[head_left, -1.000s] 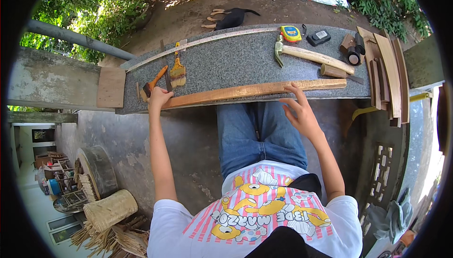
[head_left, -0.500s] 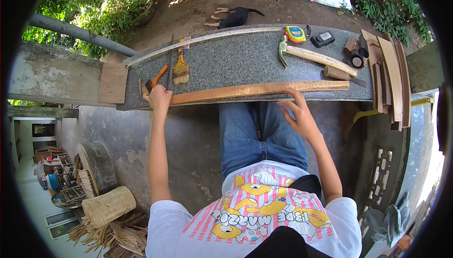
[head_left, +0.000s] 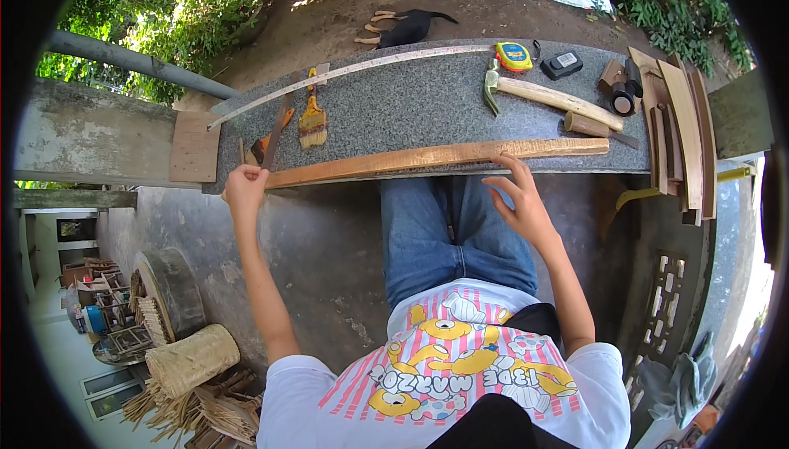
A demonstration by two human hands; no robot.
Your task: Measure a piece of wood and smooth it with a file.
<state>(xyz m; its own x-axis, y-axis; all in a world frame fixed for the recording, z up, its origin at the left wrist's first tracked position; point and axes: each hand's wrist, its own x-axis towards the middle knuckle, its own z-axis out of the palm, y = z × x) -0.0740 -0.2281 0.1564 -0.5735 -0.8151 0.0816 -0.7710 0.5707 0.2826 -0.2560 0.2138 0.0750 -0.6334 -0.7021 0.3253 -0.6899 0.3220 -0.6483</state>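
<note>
My left hand (head_left: 245, 188) is closed on the lower end of a dark flat strip (head_left: 277, 130) at the left end of a long pale-brown wooden bar (head_left: 394, 161). Whether it also grips the bar is unclear. My right hand (head_left: 516, 196) has its fingers apart and bent, the index fingertip at the bar's near edge. Behind the strip are an orange-handled brush (head_left: 265, 144) and a wider yellow brush (head_left: 312, 120). A long white measuring strip (head_left: 378, 61) curves along the back beside a yellow tape measure (head_left: 514, 56).
On the granite slab (head_left: 411, 104) lie a claw hammer (head_left: 551, 97), a chisel (head_left: 588, 125), a black device (head_left: 561, 65) and dark cylinders (head_left: 622, 87). Boards (head_left: 682, 120) overhang the right end, plywood (head_left: 193, 145) the left. A dog (head_left: 407, 30) lies beyond.
My left hand has moved left and slightly down; the dark strip has shifted with it and is now slanted. My right hand has barely moved.
</note>
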